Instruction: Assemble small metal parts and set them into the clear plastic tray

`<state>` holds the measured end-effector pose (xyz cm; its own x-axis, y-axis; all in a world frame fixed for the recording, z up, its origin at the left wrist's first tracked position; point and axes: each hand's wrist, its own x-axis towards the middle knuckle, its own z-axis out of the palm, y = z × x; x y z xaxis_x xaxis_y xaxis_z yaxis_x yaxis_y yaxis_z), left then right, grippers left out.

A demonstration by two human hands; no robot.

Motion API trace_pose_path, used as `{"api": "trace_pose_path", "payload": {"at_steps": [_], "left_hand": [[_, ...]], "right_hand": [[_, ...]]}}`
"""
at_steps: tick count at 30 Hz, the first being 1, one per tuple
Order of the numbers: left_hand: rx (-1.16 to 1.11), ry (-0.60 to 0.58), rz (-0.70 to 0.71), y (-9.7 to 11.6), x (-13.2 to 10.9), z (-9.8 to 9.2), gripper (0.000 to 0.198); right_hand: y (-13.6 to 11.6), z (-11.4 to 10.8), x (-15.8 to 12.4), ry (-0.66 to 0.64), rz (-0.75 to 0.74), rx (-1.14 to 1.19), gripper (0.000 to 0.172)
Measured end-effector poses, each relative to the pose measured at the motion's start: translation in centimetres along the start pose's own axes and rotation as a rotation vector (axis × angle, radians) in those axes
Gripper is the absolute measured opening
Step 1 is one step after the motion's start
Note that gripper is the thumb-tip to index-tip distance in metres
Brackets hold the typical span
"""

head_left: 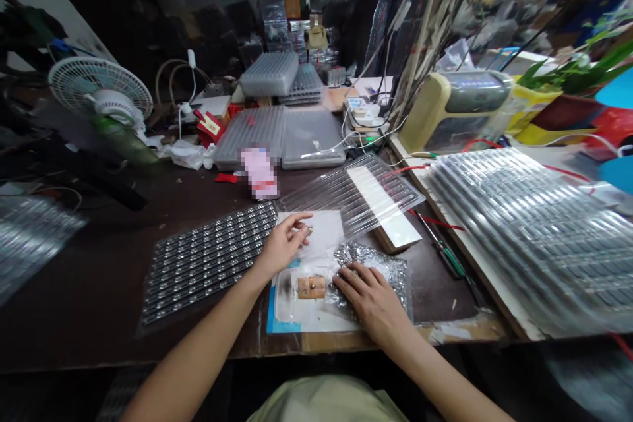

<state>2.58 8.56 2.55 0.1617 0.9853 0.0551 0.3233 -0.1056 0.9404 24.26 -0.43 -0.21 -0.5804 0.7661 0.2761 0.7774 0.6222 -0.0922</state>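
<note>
**Left hand** (284, 244): thumb and fingertips pinched narrow on a small metal piece (308, 231), too small to identify, held above a white sheet with a blue corner (316, 234).

**Right hand** (370, 300): open, fingers spread, pressing flat on a crinkled foil sheet (368, 260).

**Between the hands:** a small tan taped block (311, 287), on the white sheet, just beside the foil.

**Dark workbench** (74, 290):
- Left of the hands: a clear blister tray filled with rows of dark components (205, 264).
- Upper right of the hands: a clear ribbed tray (326, 194) holding a white strip (380, 204).
- Upper centre: stacked clear trays (270, 76), contents hard to make out.
- Near the trays: a pink object (260, 173), blurred out.
</note>
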Motion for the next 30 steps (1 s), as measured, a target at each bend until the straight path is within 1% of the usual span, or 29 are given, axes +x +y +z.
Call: {"api": "trace_pose_path", "payload": {"at_steps": [2, 4, 7, 9, 12, 14, 16, 19, 22, 24, 26, 30], "left_hand": [[-0.136, -0.047, -0.122, -0.7, -2.6, -1.1, 0.031], [-0.135, -0.058, -0.182, -1.4, -5.0, -1.5, 0.030], [0.004, -0.001, -0.175, -2.0, -7.5, -0.9, 0.024], [0.123, 0.046, -0.121, -2.1, -8.5, 0.0, 0.017], [0.232, 0.067, 0.009, -2.3, -9.1, 1.1, 0.010], [0.256, 0.075, 0.087, -2.4, -9.3, 1.6, 0.011], [0.277, 0.088, 0.132, -2.6, -9.3, 1.9, 0.013], [0.325, 0.094, 0.171, -2.9, -9.4, 2.2, 0.014], [0.371, 0.097, 0.206, -2.9, -9.4, 2.3, 0.013], [0.391, 0.098, 0.222, -2.8, -9.3, 2.3, 0.012], [0.404, 0.098, 0.226, -2.8, -9.3, 2.4, 0.011], [0.402, 0.091, 0.208, -2.7, -9.3, 2.5, 0.009]], "right_hand": [[-0.3, -0.2, 0.0, 0.017, 0.009, -0.005, 0.028], [-0.5, -0.1, 0.3, 0.032, 0.032, 0.002, 0.020], [-0.5, 0.4, 0.6, 0.076, 0.071, 0.027, 0.014], [-0.4, 0.7, 0.8, 0.125, 0.094, 0.063, 0.013], [-0.2, 0.8, 1.1, 0.217, 0.134, 0.151, 0.013], [-0.2, 0.7, 1.2, 0.258, 0.188, 0.207, 0.014], [-0.4, 0.6, 1.2, 0.278, 0.264, 0.266, 0.014], [-0.6, 0.6, 1.1, 0.287, 0.340, 0.397, 0.011], [-0.8, 0.6, 1.0, 0.283, 0.318, 0.489, 0.013], [-0.8, 0.6, 1.0, 0.282, 0.284, 0.503, 0.019], [-0.8, 0.7, 1.0, 0.276, 0.267, 0.509, 0.021], [-1.2, 0.8, 1.3, 0.240, 0.347, 0.484, 0.014]]}}
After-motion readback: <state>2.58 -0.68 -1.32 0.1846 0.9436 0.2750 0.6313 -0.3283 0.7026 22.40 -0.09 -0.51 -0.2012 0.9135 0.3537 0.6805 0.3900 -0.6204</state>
